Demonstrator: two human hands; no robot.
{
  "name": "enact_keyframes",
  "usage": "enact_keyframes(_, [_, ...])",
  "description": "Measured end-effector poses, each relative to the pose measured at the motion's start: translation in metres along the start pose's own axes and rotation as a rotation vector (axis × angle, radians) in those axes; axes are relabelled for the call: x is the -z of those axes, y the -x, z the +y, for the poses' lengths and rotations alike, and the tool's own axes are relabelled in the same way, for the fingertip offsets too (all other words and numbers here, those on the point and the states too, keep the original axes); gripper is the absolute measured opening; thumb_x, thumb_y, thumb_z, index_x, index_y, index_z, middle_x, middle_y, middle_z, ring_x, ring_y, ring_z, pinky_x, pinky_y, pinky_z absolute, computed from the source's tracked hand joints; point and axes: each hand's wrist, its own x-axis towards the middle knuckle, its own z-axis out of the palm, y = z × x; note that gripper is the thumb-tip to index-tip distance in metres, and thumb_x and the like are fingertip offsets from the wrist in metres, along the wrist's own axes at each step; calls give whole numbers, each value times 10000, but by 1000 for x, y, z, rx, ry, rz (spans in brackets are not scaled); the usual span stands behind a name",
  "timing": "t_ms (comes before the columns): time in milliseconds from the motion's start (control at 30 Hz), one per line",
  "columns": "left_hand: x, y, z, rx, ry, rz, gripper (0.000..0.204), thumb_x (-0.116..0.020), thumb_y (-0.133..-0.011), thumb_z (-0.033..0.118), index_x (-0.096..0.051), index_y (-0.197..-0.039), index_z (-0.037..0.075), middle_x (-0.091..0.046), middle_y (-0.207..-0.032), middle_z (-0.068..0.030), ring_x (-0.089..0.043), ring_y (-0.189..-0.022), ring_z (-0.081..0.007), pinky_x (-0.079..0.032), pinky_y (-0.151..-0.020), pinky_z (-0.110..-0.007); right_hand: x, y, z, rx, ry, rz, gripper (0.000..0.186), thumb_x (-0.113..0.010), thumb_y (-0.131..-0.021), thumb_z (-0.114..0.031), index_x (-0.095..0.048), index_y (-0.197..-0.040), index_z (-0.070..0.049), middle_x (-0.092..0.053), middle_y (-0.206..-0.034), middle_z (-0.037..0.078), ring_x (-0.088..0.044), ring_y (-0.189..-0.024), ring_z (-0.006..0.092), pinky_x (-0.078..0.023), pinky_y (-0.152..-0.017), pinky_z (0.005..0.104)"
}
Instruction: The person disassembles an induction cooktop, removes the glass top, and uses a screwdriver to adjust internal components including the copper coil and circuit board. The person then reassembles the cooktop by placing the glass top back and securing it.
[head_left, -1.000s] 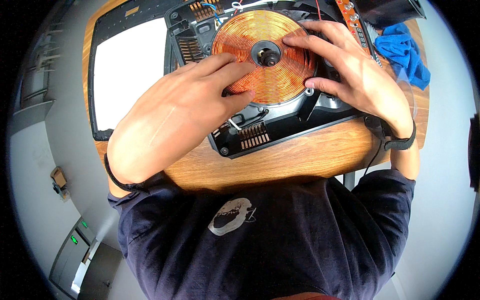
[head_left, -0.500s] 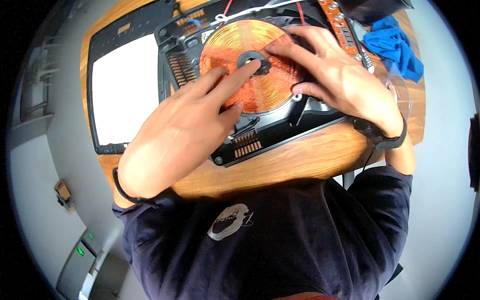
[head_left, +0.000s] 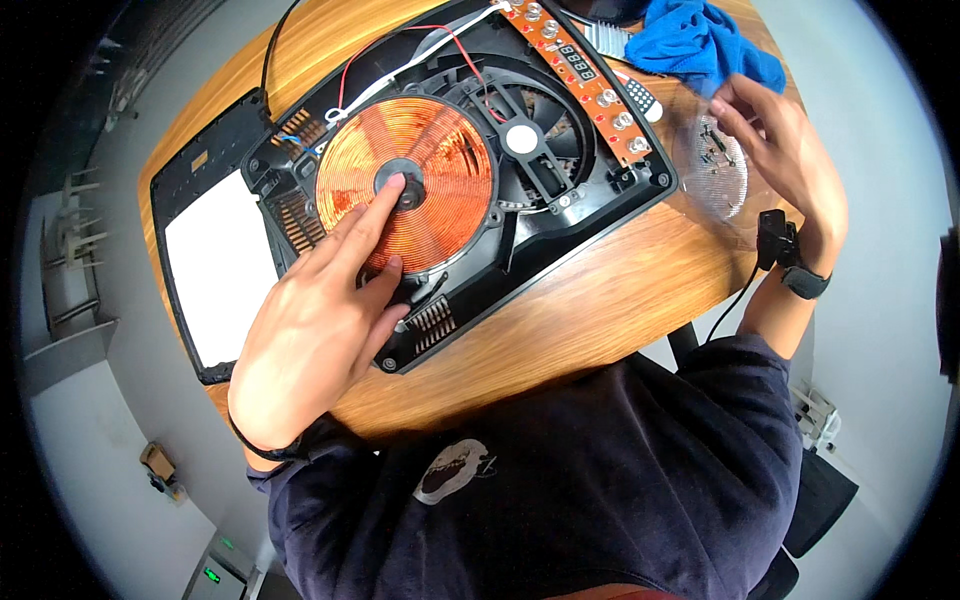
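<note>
1. Touches the central hub [head_left: 409, 195] of a copper induction coil [head_left: 452, 165], 11 o'clock in view, with one left hand [head_left: 325, 325] fingertip, other fingers loosely spread.
2. Hovers right hand [head_left: 785, 145] by the clear dish [head_left: 736, 192], coil's 3 o'clock, with fingers bunched; cannot tell if pinching anything.
3. Has cooling fan [head_left: 521, 139], display board [head_left: 580, 80] and blue cloth [head_left: 700, 45] toward coil's 2 o'clock, white-faced panel [head_left: 222, 270] at 8.

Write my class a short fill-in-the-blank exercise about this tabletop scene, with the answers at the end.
1. The left hand lies over the round, copper-coloured ____.
2. The crumpled cloth beyond the right hand is coloured ____.
3. The panel with a large white area lies toward the picture's ____ side.
Missing words: coil; blue; left.
</note>
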Motion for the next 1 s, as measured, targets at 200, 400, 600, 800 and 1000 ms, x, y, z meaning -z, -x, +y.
enact_keyframes(200, [0,-5,-1,-63,-92,19,265,-881,-907,136,-810,-1054,-73,-484,-1747,-259,-688,-1396,-397,-631,-1079,-458,-27,19,63,-68,69,-123,335,-829,-1024,-131,-725,-1325,-26,-828,-1166,170,-794,-1040,350,-629,-927,452])
enact_keyframes(400, [-2,-12,7,3,-124,-21,266,-915,-879,148,-848,-1027,-63,-504,-1735,-285,-772,-1222,-399,-657,-997,-468,-33,-1,56,-15,-46,-224,521,-920,-857,-36,-721,-1339,-22,-806,-1223,176,-783,-1118,357,-630,-968,449])
enact_keyframes(600, [1,-18,12,11,-150,-47,259,-897,-912,186,-838,-994,-52,-552,-1685,-305,-808,-1050,-379,-671,-901,-459,-42,-12,55,56,63,-214,359,-863,-850,60,-713,-1173,14,-760,-1076,184,-781,-983,351,-635,-883,430])
enact_keyframes(800, [6,-21,12,6,-152,-73,282,-869,-949,211,-806,-970,-63,-558,-1657,-343,-805,-1007,-371,-678,-865,-458,-40,-17,54,92,167,-285,200,-834,-893,-13,-690,-1031,5,-742,-947,191,-728,-874,391,-593,-792,441])
enact_keyframes(1000, [7,-19,11,9,-143,-74,273,-869,-952,217,-820,-981,-50,-570,-1660,-322,-816,-974,-362,-683,-838,-454,-36,-16,58,165,150,-252,107,-775,-957,2,-708,-1040,4,-750,-950,194,-739,-875,387,-596,-793,441])
